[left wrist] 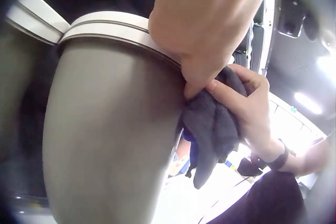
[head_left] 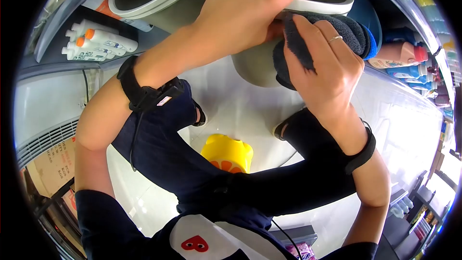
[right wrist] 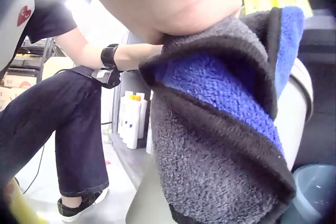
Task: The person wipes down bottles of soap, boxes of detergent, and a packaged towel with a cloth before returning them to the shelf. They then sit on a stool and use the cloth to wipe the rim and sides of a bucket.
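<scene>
A grey bin [head_left: 260, 62] with a pale raised rim [left wrist: 121, 29] stands in front of the person. My left hand [head_left: 245, 12] grips its rim, thumb over the top and fingertips down on the outer wall. In my right hand [head_left: 329, 62] is a bunched towel [right wrist: 210, 166], dark grey on one side and blue on the other, held against the bin's side just under the rim. The left fingertips are right beside the towel in the left wrist view. The towel hides part of the bin wall and of the right fingers.
A second grey bin [head_left: 168, 12] stands close on the left. White bottles [head_left: 103, 43] line the left shelf; pink and blue bottles [head_left: 397, 58] line the right. A blue basin [right wrist: 310, 190] sits behind the bin. A yellow stool [head_left: 226, 151] is on the floor between the legs.
</scene>
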Available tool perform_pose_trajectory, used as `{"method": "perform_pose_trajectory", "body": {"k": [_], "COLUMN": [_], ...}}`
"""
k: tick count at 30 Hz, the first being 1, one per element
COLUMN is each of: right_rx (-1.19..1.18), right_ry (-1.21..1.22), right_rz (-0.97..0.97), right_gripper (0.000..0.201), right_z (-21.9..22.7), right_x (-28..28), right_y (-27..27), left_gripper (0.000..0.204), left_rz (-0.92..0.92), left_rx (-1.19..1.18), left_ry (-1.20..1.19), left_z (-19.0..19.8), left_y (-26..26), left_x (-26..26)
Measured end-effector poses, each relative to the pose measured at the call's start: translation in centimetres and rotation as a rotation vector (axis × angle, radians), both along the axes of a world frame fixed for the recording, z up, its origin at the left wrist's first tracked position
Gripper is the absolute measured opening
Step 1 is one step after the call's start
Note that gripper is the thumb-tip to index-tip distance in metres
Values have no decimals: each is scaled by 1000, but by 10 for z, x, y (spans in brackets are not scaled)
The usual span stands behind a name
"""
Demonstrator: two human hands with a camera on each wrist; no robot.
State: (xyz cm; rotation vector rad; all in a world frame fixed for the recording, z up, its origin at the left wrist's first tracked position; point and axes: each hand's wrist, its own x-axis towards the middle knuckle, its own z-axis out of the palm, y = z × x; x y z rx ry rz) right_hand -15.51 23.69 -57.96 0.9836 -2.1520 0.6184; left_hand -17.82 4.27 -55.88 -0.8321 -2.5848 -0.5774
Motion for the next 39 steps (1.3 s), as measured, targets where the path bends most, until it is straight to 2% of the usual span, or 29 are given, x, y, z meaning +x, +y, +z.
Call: {"method": "perform_pose_trajectory", "body": {"k": [2,6,7,10,11,14,18,22,25,28,29,33,37,39], "right_rx": [47,71,108,-95,-178,-416,-446,-92,76,114,109,46,84,72], "right_ry": [14,74,-62,-141,-279,-227,0,-54,-48,-14,-73,-151,-67,-79], "right_rz": [-22,-145,-269,-287,-323,-265,-65,110,41,-99,-136,-103,-102,-65], "right_gripper": [49,45,38,30,25,25,33,60,66,66,65,62,56,56], "right_z": [3,4,13,6,9,10,22,25,32,18,17,16,19,19], "right_x": [1,-11,-7,-37,-35,-32,-23,-11,-6,-13,-11,-23,-34,-35], "right_y": [2,26,29,56,60,58,40,27,20,19,17,32,44,45], "left_gripper": [28,40,41,43,43,44,43,40,36,38,38,39,38,38], "left_rz": [64,66,61,72,72,31,69,69,57,39,29,-18,-74,-30], "left_rx": [-71,-19,-13,-30,-40,-45,-40,24,82,94,113,184,96,30], "left_ry": [-73,122,128,69,40,59,9,-4,-27,-51,-52,-42,-65,-101], "left_z": [7,-3,-2,-4,-5,-4,1,-1,-1,-1,0,-4,3,10], "left_y": [4,5,5,1,0,-4,-12,-17,-16,-16,-16,-21,-31,-29], "left_x": [7,1,0,1,2,5,6,4,6,11,12,13,8,8]}}
